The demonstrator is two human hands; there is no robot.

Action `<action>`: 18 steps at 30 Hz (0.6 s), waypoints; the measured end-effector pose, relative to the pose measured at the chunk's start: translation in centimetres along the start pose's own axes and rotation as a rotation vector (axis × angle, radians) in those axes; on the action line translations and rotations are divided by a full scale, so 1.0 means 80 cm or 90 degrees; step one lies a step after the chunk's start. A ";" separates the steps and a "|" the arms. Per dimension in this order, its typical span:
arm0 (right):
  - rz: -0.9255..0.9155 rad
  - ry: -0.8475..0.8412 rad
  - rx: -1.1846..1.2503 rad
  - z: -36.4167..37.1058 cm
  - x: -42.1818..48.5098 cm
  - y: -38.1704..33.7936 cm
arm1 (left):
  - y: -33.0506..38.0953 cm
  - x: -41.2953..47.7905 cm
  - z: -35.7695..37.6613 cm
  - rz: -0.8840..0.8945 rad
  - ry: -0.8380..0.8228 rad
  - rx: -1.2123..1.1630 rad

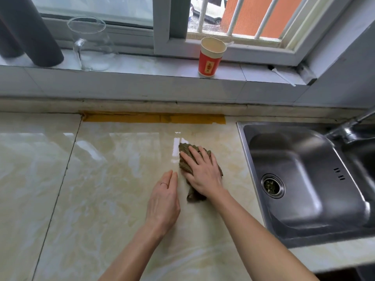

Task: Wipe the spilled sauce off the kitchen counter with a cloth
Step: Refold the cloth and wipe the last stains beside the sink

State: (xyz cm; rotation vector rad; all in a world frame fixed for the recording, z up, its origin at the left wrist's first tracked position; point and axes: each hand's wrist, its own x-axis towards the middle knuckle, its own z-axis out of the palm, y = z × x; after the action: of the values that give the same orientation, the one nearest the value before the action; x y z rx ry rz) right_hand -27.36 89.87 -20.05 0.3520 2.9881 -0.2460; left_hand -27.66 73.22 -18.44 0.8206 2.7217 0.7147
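A crumpled olive-brown cloth [185, 159] lies on the glossy cream marble counter [113, 179], a little left of the sink. My right hand [203, 171] presses flat on the cloth, fingers straight and spread. My left hand [164, 199] rests on the bare counter just left of the cloth, fingers straight and together, a ring on one finger. I can see no sauce on the counter around the cloth; whatever is under the cloth is hidden.
A steel sink [304, 179] with a tap [349, 128] sits at the right. A strip of yellow tape [154, 118] runs along the back edge. On the window sill stand a red paper cup [210, 59], a glass jug [91, 43] and dark cylinders [30, 31].
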 end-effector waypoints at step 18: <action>0.313 0.078 0.047 0.015 -0.111 0.048 | 0.000 0.003 -0.008 0.018 -0.071 0.088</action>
State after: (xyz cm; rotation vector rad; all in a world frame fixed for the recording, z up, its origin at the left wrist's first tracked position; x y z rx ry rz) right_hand -17.76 91.39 -20.57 1.1197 2.8888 -0.2898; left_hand -28.05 73.08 -17.87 0.9023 2.6870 0.4740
